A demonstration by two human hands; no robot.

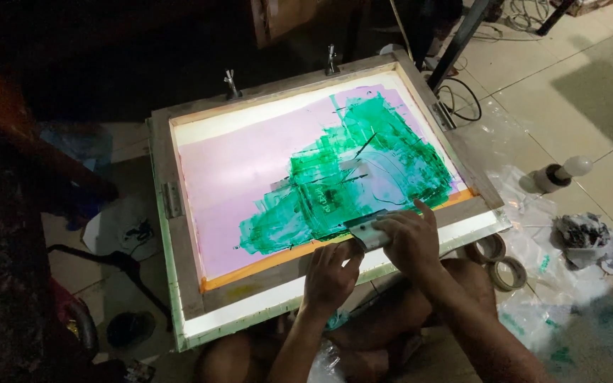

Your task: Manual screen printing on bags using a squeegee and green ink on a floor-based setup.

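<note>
- Dim room, pale tiled floor (590, 92), lit mostly from below by one glowing white light box (250, 312) that sits low in front of the seated person.
- One wooden-framed printing screen (172, 167) lies on the box, its pink mesh smeared with a single wide patch of green ink (363, 170); an orange tape strip runs along the near edge of the mesh.
- Two metal wing clamps (231, 84) stand on the frame's far rail.
- One short, flat grey squeegee (367, 228) rests at the near edge of the ink, its long axis running roughly left to right along the frame's near rail, its blade edge on the mesh.
- The right hand (409, 237) is curled over the squeegee, gripping it from above.
- The left hand (329, 275) lies on the wooden near rail, fingers bent and pressing down, holding nothing.
- Two tape rolls (501, 262) lie on clear plastic sheeting beside the right forearm.
- One bare bulb in a socket (562, 174) and one crumpled stained rag (582, 232) lie farther right.
</note>
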